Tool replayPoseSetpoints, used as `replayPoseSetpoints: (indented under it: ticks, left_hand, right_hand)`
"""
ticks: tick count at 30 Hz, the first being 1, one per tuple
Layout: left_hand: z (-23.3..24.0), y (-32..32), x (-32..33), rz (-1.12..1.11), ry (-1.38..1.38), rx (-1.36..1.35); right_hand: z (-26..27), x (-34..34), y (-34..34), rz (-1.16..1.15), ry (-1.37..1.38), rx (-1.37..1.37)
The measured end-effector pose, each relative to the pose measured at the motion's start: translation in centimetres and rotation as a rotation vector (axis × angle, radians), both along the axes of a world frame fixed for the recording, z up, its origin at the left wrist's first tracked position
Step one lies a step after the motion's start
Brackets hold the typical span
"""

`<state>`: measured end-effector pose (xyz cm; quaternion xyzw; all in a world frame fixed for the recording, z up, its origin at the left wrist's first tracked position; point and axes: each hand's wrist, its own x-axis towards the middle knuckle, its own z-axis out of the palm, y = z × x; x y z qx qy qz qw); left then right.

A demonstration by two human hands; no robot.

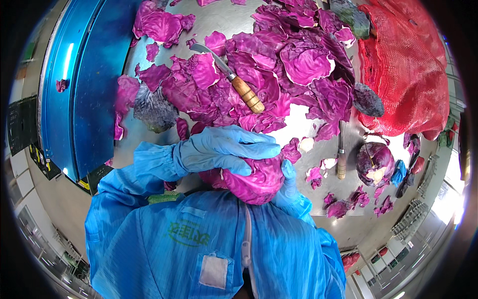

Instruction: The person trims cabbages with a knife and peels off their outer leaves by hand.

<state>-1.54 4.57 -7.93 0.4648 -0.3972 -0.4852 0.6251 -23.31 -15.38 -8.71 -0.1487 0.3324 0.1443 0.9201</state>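
Observation:
Both my hands wear blue gloves and hold a red cabbage head (257,183) between them, close to my chest. My left hand (227,149) lies over its top and left side, while my right hand (289,183) supports its right side; most of those fingers are hidden. Beyond them, a curved knife with a wooden handle (248,93) rests on a heap of loose purple cabbage leaves (261,63). A second wooden-handled knife (341,164) lies on the metal table (325,153) to the right, beside another red cabbage (374,163) with a pale cut stem.
Red mesh sacks (407,74) stand on the right side of the table. A blue metal panel or bin (99,86) borders it at the left. Leaf scraps (338,208) lie near the front edge, and a blue crumpled item (399,173) is beside the cabbage at right.

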Motion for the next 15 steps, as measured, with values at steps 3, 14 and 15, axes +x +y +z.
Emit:
replayPoseSetpoints:
  ticks: [3,14,15]
  left_hand:
    - [-0.4,0.2,-0.4,0.054,-0.004,-0.006]
    - [-0.9,1.4,-5.3,0.673,-0.61,0.02]
    - [-1.0,1.2,-5.1,0.697,-0.625,-0.016]
  right_hand:
    - [-0.6,0.2,0.0,-0.008,0.022,-0.001]
    - [-1.3,0.8,1.2,-0.1,-0.047,0.145]
    - [-1.1,0.9,1.2,-0.082,-0.038,0.109]
